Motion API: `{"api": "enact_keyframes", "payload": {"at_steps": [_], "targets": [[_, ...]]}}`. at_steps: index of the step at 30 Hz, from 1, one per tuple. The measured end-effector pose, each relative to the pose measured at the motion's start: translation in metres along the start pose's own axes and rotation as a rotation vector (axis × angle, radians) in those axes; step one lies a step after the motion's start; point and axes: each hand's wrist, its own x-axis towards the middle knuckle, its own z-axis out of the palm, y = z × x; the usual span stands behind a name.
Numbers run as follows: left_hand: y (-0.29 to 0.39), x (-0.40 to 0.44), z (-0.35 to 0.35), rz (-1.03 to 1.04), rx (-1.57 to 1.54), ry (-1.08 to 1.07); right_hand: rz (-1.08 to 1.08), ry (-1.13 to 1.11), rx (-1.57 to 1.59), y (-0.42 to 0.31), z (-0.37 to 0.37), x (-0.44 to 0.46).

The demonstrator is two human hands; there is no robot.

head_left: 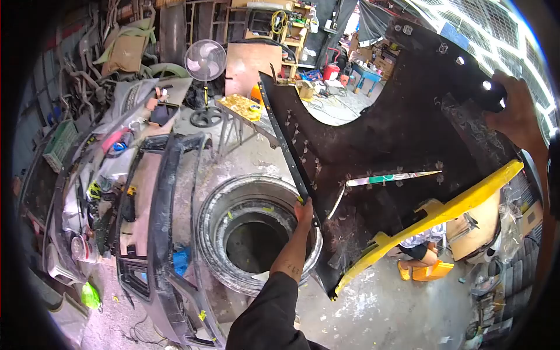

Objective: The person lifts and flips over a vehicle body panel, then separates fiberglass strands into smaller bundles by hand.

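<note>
Black sleeve (pixel 262 318) is the closest thing to the lens, and it leads up to the left hand (pixel 303 214), which is wrapped round the long left edge of a big dark panel (pixel 385 137), past the middle toward the bottom corner. Right hand (pixel 516 114) is clamped on the upper right edge, so both hands have the panel gripped and it's held up at a slant in front of the wearer, with the yellow strip (pixel 431 219) along its lower right edge. Big round rim (pixel 211 239) sits on the floor (pixel 373 318) right behind that left edge; can't tell if the two touch. For holding something this wide, I'd say gripping opposite edges is the way to go, since it should stop the thing twisting. I'd keep fingers off the clear film (pixel 344 242) near the bottom corner, as it could slip, and watch the metal flange under the left palm because bare skin might get nicked. Also worth turning it slowly: that yellow edge could clip something, and there's a person (pixel 424 236) seated beyond it.
</note>
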Motion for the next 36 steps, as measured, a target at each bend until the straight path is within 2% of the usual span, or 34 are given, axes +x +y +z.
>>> {"api": "enact_keyframes", "payload": {"at_steps": [1,2,3,5,6,8,11,14,17,20,23,24,26,28,30,31,32,33,35,36], "targets": [[0.003,0.0,0.008,-0.04,-0.044,-0.018,-0.068,0.027,-0.018,-0.001,0.004,0.006],[-0.007,0.006,0.017,0.068,-0.085,0.001,-0.081,0.027,-0.019,-0.007,0.007,0.009],[-0.018,0.018,0.027,0.065,-0.093,0.008,-0.062,-0.007,-0.043,-0.017,0.009,0.014],[-0.053,0.028,0.041,-0.111,-0.115,-0.065,-0.027,-0.076,-0.095,-0.035,0.013,0.023],[-0.058,0.027,0.044,0.012,-0.183,-0.067,-0.115,0.007,-0.073,-0.036,0.019,0.026],[-0.065,0.027,0.054,0.005,-0.162,-0.046,-0.205,0.089,-0.046,-0.041,0.028,0.031],[-0.077,0.024,0.055,-0.02,-0.146,-0.052,-0.099,-0.023,0.118,-0.048,0.035,0.032],[-0.086,0.026,0.06,0.004,-0.102,-0.021,-0.143,-0.011,-0.047,-0.047,0.045,0.036],[-0.1,0.032,0.06,-0.002,-0.075,-0.044,-0.039,-0.097,-0.164,-0.082,0.044,0.039],[-0.094,0.028,0.057,-0.073,0.047,-0.072,-0.137,-0.028,-0.198,-0.111,0.044,0.044],[-0.085,0.023,0.054,-0.145,0.182,-0.037,-0.099,-0.051,-0.182,-0.124,0.047,0.049],[-0.094,0.026,0.051,-0.128,0.126,-0.087,-0.05,-0.107,-0.215,-0.126,0.046,0.05],[-0.108,0.035,0.054,-0.123,0.187,-0.052,-0.004,-0.163,-0.247,-0.134,0.044,0.053],[-0.121,0.043,0.053,-0.12,0.287,-0.034,-0.084,-0.095,-0.189,-0.143,0.042,0.054],[-0.116,0.046,0.046,-0.121,0.465,-0.075,-0.171,-0.101,-0.114,-0.145,0.044,0.058],[-0.122,0.052,0.04,-0.114,0.429,-0.16,-0.157,-0.159,-0.121,-0.16,0.034,0.059],[-0.11,0.052,0.034,-0.042,0.578,-0.166,-0.143,-0.217,-0.128,-0.175,0.024,0.06],[-0.098,0.053,0.026,-0.069,0.662,-0.214,-0.13,-0.227,-0.147,-0.179,0.022,0.058],[-0.101,0.066,0.008,-0.085,0.746,-0.271,-0.27,-0.068,-0.16,-0.18,0.027,0.052],[-0.111,0.073,0.002,-0.076,0.747,-0.276,-0.207,-0.173,-0.187,-0.189,0.019,0.052]]}}
